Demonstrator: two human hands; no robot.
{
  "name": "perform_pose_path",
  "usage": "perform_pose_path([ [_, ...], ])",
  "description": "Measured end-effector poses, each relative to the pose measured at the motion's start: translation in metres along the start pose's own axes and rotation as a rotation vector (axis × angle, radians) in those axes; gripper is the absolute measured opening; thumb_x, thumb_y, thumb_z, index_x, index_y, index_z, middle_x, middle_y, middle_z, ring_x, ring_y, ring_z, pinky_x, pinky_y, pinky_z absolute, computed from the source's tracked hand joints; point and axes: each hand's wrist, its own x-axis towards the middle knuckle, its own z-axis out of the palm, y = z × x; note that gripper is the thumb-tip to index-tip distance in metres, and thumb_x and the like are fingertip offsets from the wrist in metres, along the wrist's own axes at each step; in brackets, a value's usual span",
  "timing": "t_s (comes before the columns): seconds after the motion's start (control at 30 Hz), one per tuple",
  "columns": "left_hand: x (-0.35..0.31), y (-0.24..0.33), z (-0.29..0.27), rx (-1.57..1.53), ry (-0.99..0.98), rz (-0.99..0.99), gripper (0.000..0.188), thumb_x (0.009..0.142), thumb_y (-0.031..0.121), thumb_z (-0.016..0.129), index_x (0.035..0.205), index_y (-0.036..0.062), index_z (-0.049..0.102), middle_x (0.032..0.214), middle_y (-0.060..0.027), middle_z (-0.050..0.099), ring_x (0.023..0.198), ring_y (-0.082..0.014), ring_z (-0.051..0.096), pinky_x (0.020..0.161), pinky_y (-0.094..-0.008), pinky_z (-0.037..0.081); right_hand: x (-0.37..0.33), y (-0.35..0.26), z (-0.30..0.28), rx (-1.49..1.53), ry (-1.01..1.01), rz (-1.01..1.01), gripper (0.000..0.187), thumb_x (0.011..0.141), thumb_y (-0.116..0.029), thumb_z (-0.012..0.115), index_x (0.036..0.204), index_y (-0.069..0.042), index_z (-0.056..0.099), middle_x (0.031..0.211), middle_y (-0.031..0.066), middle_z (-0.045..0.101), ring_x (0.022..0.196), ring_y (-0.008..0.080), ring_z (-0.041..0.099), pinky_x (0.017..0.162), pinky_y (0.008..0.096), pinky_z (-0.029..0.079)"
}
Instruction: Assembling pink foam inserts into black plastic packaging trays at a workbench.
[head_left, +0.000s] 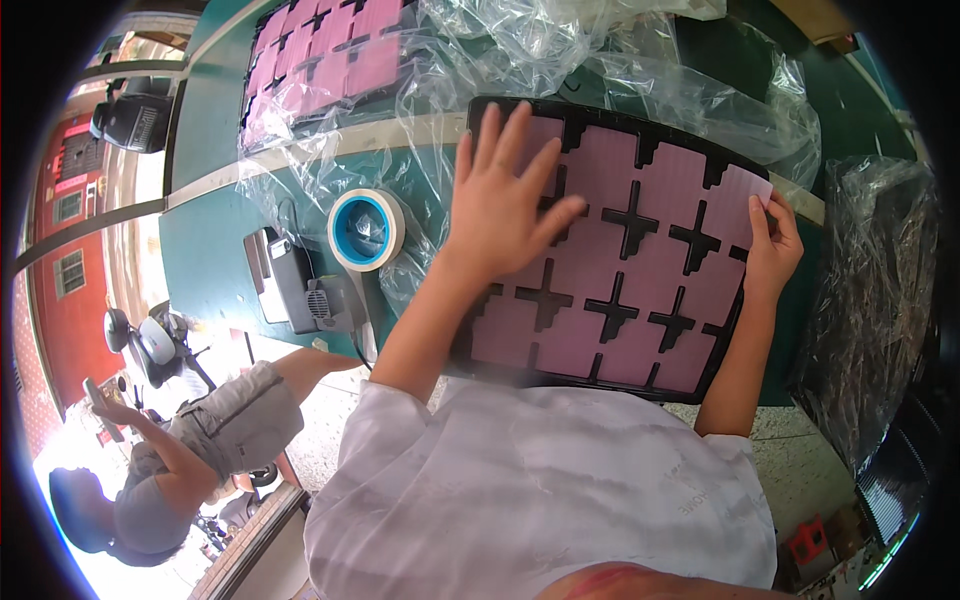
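Across the near right part of the green bench (205, 215) lay a shallow black plastic tray (575, 125) with cross-shaped ribs, its inside lined with thin pale-pink sheeting (590, 240). Judging by how it lay, the laying-in looked mostly done: pink filled the visible spaces between the ribs. What seemed left was the far right corner, where the sheeting overlapped the tray's rim. The right hand (775, 250) had its fingers narrowed on that corner, holding it. The left hand (500, 205), over the far left part of the tray, had its fingers spread wide and gripped nothing; whether it pressed down or hovered could not be told.

Counted, there was one tray under the hands, with five whole crosses clear of the left hand and arm and others partly hidden. One more black tray with pink sheeting (330, 60) lay at the far left, partly under crumpled clear plastic film (500, 50). One cream tape roll with a blue core (397, 230) and one grey-and-black device (295, 285) lay left of the near tray. One large black bundle wrapped in clear plastic (870, 310) stood at the right; its contents could not be counted.
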Motion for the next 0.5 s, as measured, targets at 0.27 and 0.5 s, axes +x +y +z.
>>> perform_pose_path([
  [0.27, 0.013, -0.054, -0.009, -0.198, 0.247, -0.175, 0.015, 0.085, 0.020, 0.077, 0.094, 0.0079, 0.078, 0.150, -0.0291, 0.048, 0.141, -0.0467, 0.043, 0.116, -0.0527, 0.036, -0.003, 0.003, -0.001, -0.016, -0.007, 0.019, 0.014, 0.091, -0.007, 0.081, 0.098, 0.002, 0.075, 0.117, 0.0051, 0.072, 0.091, 0.0076, 0.060, 0.077, 0.0217, 0.047],
  [0.5, -0.003, -0.024, -0.005, 0.085, 0.247, -0.317, 0.019, 0.083, 0.023, 0.078, 0.095, 0.0076, 0.079, 0.156, -0.0299, 0.040, 0.146, -0.0503, 0.034, 0.115, -0.0557, 0.034, -0.003, 0.001, -0.003, -0.028, -0.012, 0.004, 0.014, 0.091, -0.006, 0.081, 0.099, 0.003, 0.074, 0.117, 0.0049, 0.071, 0.092, 0.0076, 0.060, 0.078, 0.0219, 0.047],
])
